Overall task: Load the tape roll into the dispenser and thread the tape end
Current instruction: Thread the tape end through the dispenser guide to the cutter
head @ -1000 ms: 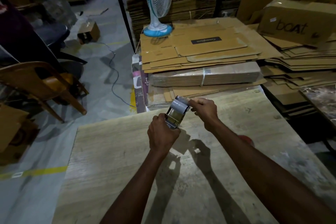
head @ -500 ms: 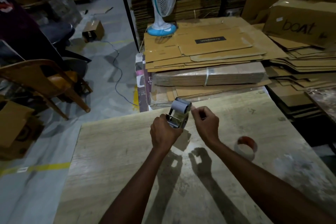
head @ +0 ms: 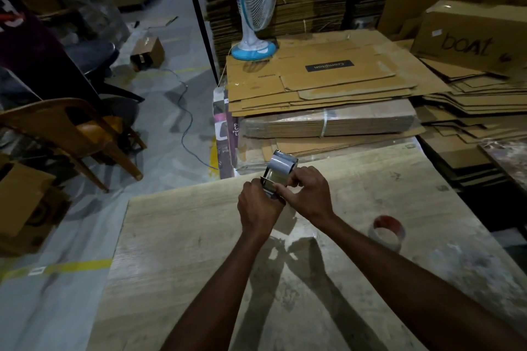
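A metal tape dispenser with a roll of clear tape seated in it is held above the far edge of the wooden table. My left hand grips the dispenser's near end from below. My right hand lies against its right side, thumb and fingers pinching at the tape near the dispenser's front. The tape end itself is too small and shiny to make out.
A second tape roll with a red core lies on the table to the right. Stacks of flattened cardboard and a blue-and-white fan stand behind the table. A wooden chair is on the floor at left.
My right hand has gone from the top of the roll, briefly off to its right side, and back onto the dispenser lower down. The left hand keeps its grip.
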### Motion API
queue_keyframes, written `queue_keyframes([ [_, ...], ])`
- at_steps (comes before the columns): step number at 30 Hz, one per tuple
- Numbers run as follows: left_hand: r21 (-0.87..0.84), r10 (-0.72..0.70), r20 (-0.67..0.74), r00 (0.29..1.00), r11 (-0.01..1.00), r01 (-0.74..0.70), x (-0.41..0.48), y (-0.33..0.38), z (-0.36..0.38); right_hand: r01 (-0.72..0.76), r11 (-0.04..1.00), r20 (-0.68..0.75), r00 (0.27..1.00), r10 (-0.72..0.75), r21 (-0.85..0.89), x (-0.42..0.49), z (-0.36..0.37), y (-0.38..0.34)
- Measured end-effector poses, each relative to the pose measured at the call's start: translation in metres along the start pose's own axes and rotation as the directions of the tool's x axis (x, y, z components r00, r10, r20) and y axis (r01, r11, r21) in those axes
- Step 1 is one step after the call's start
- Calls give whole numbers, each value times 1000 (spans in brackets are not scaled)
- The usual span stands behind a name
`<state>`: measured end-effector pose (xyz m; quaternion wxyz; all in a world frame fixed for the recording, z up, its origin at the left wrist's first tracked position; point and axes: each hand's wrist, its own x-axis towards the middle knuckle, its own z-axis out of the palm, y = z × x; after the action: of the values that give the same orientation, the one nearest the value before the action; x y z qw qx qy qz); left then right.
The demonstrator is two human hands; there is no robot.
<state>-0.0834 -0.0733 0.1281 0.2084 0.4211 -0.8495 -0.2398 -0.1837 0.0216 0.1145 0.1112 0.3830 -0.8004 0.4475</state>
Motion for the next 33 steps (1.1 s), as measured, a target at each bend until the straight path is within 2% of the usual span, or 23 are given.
queue_keyframes([
  [6,-6,-6,10,1000,1000,6,2,1,0,-263,962,-123,955,270,71,10,0,-2],
  [9,17,-17,10,1000,1000,17,2,-2,0,-277,961,-83,958,275,-8,16,-1,5],
  [12,4,-35,28,999,999,35,2,-3,0,-297,955,-58,953,297,9,17,2,5],
  [19,-46,-69,3,998,997,69,7,-4,-1,-357,920,-10,932,363,160,7,6,12],
  [22,-116,-98,-5,995,989,96,12,-3,-1,-462,848,69,885,461,259,0,2,12],
  [24,-180,-119,6,993,976,118,16,0,-2,-598,763,177,802,571,245,-3,0,11],
  [25,-208,-133,27,991,969,135,18,2,-3,-677,699,260,735,627,230,-6,-1,10],
  [27,-252,-162,72,984,952,175,21,5,-3,-849,460,498,525,690,258,-12,0,8],
  [28,-272,-180,85,980,942,196,22,9,-3,-909,311,633,416,653,276,-16,1,8],
  [29,-288,-203,98,974,931,223,24,11,-2,-939,185,743,343,575,290,-19,2,9],
  [30,-305,-232,119,965,917,258,24,17,-2,-946,77,816,311,487,315,-22,4,10],
  [31,-321,-266,150,952,898,302,25,22,-2,-935,-21,850,313,424,354,-23,5,12],
  [33,-359,-320,210,924,853,377,26,31,-3,-883,-176,861,351,366,435,-23,3,11],
])
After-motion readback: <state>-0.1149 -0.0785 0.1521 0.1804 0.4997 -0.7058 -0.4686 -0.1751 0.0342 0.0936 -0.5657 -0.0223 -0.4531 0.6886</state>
